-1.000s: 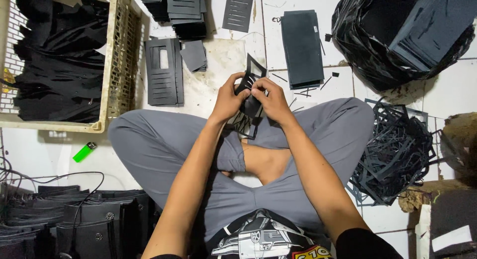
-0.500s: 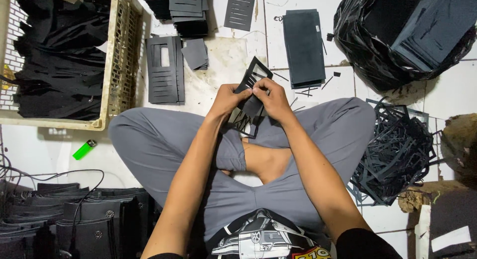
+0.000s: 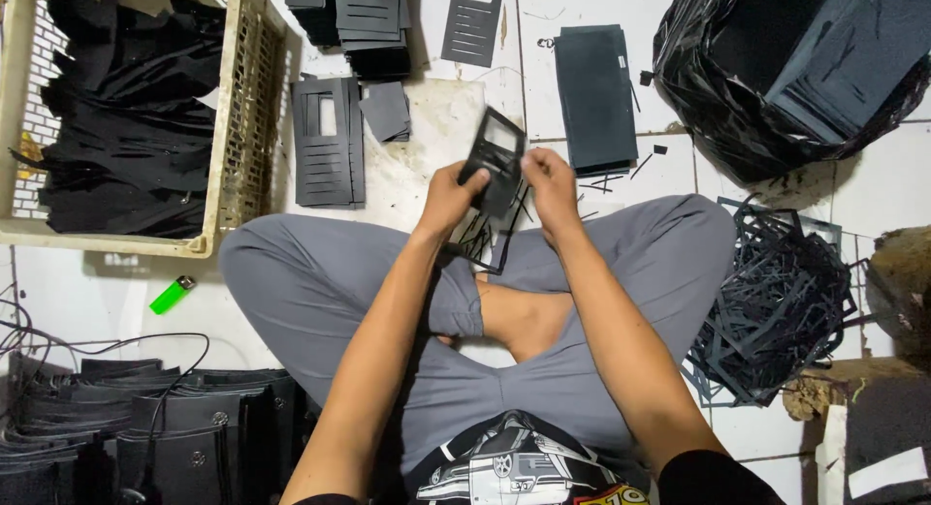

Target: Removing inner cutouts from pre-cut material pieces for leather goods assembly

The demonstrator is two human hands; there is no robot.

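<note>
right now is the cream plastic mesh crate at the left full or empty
Nearly full: the cream plastic mesh crate holds a heap of loose black material pieces covering most of its floor, reaching close to the rim.

White tiled floor (image 3: 873,190), grimy in places, under seemingly flat, even light.

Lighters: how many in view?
1. A green lighter lies on the white floor, just below the plastic crate and left of the person's grey-trousered knee. Others could be hidden under the black pieces.
</note>
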